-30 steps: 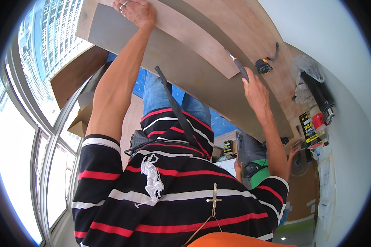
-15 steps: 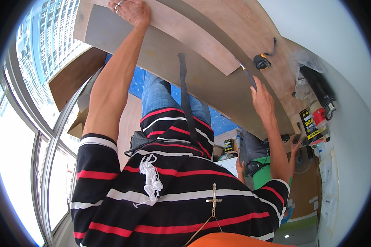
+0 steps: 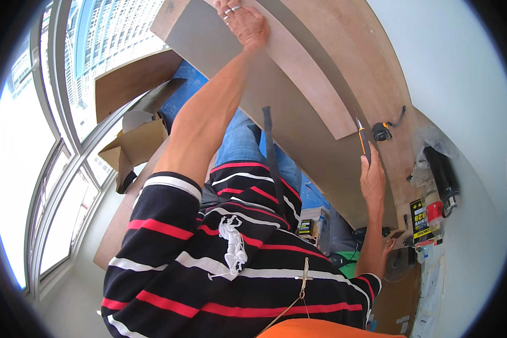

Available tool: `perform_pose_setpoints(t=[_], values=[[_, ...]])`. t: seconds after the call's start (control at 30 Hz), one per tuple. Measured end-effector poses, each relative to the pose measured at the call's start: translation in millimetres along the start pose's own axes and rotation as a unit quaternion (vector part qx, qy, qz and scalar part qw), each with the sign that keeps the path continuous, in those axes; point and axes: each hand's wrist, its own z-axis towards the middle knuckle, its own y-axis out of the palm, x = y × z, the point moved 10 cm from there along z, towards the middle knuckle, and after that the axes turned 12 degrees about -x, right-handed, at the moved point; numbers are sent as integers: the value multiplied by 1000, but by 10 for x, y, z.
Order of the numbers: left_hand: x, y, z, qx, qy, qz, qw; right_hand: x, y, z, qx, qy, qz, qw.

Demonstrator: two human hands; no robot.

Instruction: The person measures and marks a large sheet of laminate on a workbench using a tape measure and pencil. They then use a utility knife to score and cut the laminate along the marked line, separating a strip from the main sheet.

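Note:
My left hand [image 3: 245, 25] lies flat on a long pale wooden strip [image 3: 315, 90], fingers spread, rings on them. The strip rests on a grey-brown sheet [image 3: 315, 149], its near end cut square. My right hand [image 3: 373, 183] grips a cutter knife [image 3: 364, 139] by its black and orange handle. The slim metal tip points away from me, beside the right edge of the strip near its end. Whether the tip touches the sheet, I cannot tell. A black and yellow tape measure [image 3: 382, 131] sits just right of the knife.
Beneath the sheet is a plywood board [image 3: 372, 73]. Along the right wall stand a black bottle [image 3: 442, 174] in clear plastic and a black and yellow box [image 3: 419, 219]. An open cardboard box [image 3: 135, 143] is by the windows at left. Another person's hand [image 3: 390, 246] shows at lower right.
My view has shifted, so the board appears further right and lower. The knife tip has moved from the strip's end corner to slightly further along its right edge. Left hand remains on the strip.

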Motion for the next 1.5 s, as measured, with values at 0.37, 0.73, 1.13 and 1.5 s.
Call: perform_pose_setpoints(t=[0.37, 0.73, 1.13, 1.5], values=[[-58, 7, 21, -40, -49, -77, 995, -2807, -214, 1896, 44, -232, -4, 972], [-57, 37, 2, -64, -67, -85, 992, -3850, -140, 2586, 28, -295, -13, 955], [-71, 30, 14, -64, -73, -90, 991, -3971, -126, 2691, 33, -294, -60, 953], [-75, 81, 29, -77, -48, -51, 995, -4002, -93, 2689, 28, -289, -45, 956]])
